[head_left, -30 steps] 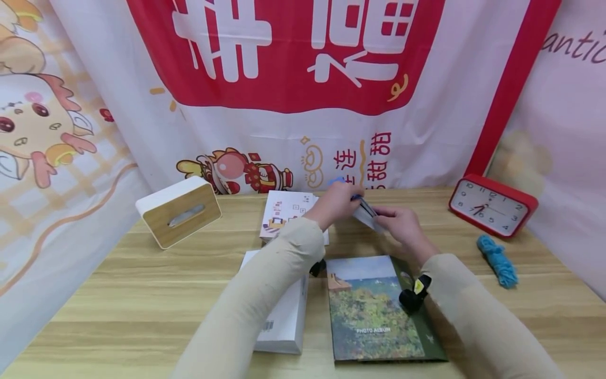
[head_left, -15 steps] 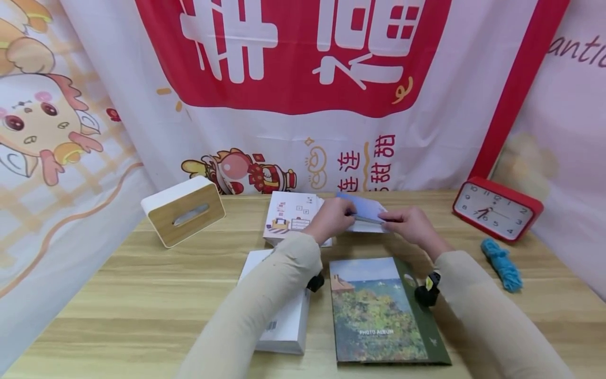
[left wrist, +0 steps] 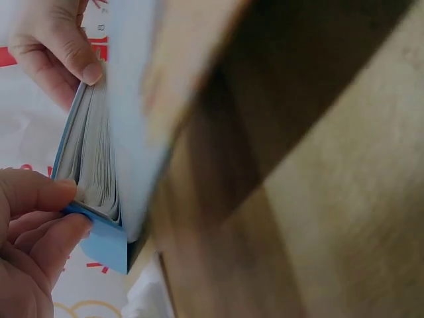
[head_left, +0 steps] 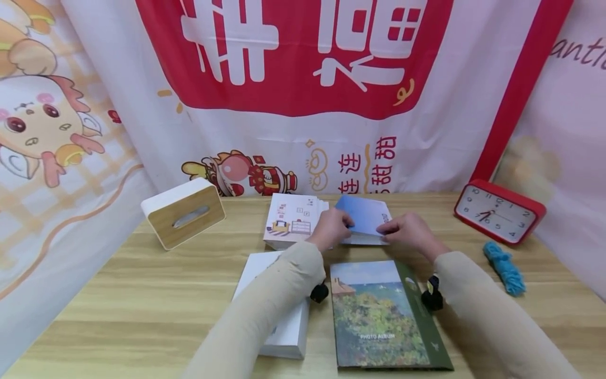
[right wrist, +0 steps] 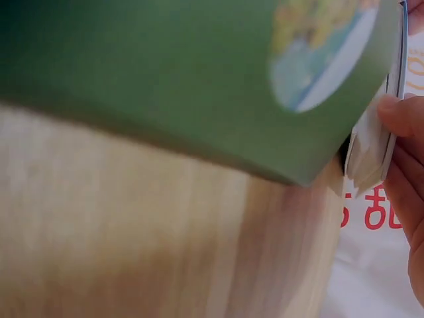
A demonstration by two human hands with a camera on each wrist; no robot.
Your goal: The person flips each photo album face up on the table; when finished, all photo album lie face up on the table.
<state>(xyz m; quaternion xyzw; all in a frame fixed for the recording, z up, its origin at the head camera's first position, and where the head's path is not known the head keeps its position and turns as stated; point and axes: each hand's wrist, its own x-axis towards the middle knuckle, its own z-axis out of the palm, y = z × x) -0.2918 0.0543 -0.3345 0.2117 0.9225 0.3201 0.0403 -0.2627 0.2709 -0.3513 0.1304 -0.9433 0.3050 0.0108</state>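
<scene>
From the head view, I see the blue book [head_left: 363,215] near the table's [head_left: 118,295] back edge, just right of the white stack [head_left: 289,217] and beyond the album [head_left: 371,316]. It lies straight ahead of the fingers: the left hand [head_left: 333,227] is at its near left corner, the right hand [head_left: 408,231] at its near right. Both touch it, so neither is nearer. Whether it sits flat on the wood, I can't tell.

From the left wrist, the pages [left wrist: 94,152] face me, and their long line runs from one hand to the other. The left thumb and fingers pinch one corner of the blue cover, with hardly any gap.

From the right wrist, past the album's green side, the right thumb presses the book's edge with fingers behind, a close pinch. The left hand barely shows.
</scene>
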